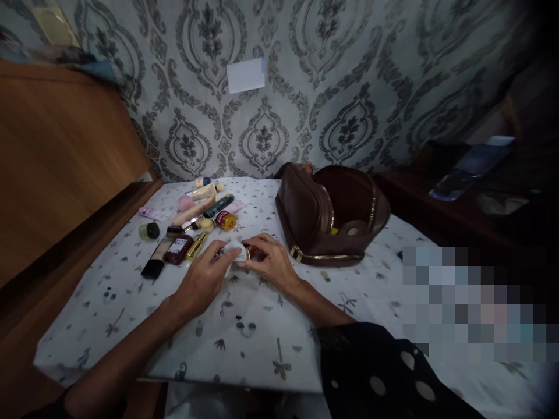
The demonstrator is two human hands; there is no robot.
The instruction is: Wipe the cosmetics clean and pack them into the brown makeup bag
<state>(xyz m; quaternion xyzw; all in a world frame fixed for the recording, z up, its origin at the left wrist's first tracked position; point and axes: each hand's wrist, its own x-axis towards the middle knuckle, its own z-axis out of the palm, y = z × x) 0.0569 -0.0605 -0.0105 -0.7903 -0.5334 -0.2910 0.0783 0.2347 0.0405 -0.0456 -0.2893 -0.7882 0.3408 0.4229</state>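
Note:
Near the middle of the white patterned cloth [262, 326], my left hand [208, 273] pinches a crumpled white wipe or tissue [236, 250]. The wipe presses against a small item with a gold-coloured edge [248, 254], which my right hand [273, 263] holds between thumb and fingers; most of that item is hidden. Left of my hands lie a gold tube [196, 245], a dark red bottle [178, 249] and a black-capped bottle [154, 263]. Behind them are a red and yellow jar [226, 220], a dark green tube [219, 206] and a pink sponge [186, 203].
An open brown bag [305, 209] with gold zips stands right of my hands. A wooden cabinet [65, 157] rises at the left, and a patterned wall [262, 128] is behind. A phone-like object [471, 169] shows at the right, near a blurred-out patch.

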